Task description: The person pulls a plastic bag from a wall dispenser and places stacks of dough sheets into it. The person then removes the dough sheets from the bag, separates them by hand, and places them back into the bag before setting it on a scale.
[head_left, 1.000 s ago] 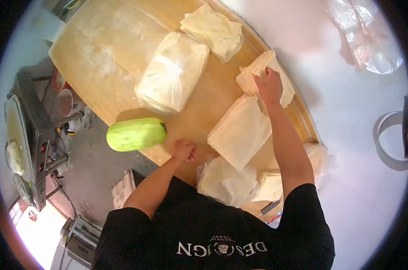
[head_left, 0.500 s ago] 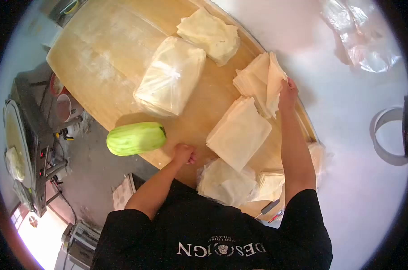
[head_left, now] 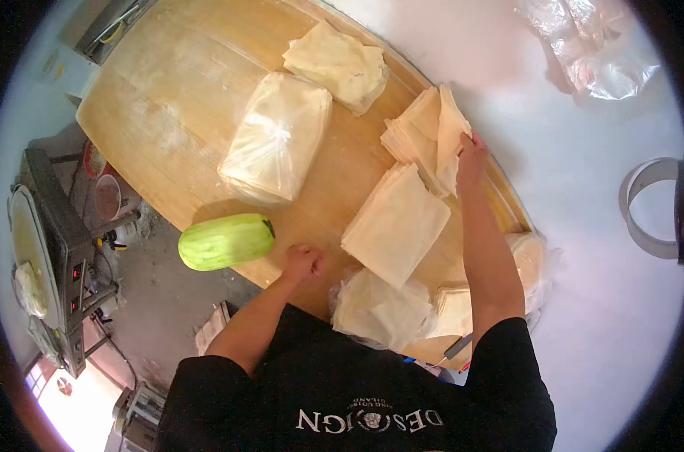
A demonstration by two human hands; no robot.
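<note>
At the right edge of the board, my right hand [head_left: 472, 156] pinches the edge of a folded-over dough sheet [head_left: 451, 124]. That sheet lies on a stack of thin pale dough sheets [head_left: 415, 129]. Just below is a second squared stack of sheets [head_left: 397, 224]. My left hand [head_left: 304, 261] is curled into a loose fist over the near edge of the board, with nothing visible in it. To its left rests a peeled light-green gourd or squash [head_left: 226, 241], partly over the board's edge. A bagged stack of sheets [head_left: 383, 305] lies between my hands, close to my body.
The wooden board [head_left: 161, 113] carries a plastic-wrapped block of sheets [head_left: 276, 138] and an uneven stack [head_left: 338, 66] behind it. Near my right forearm are more bagged sheets [head_left: 452, 310] and a dark-handled tool [head_left: 457, 346]. A round flat griddle [head_left: 31, 248] stands at left.
The whole view has shifted slightly. My right hand still grips the folded sheet, and my left hand stays curled near the gourd.
</note>
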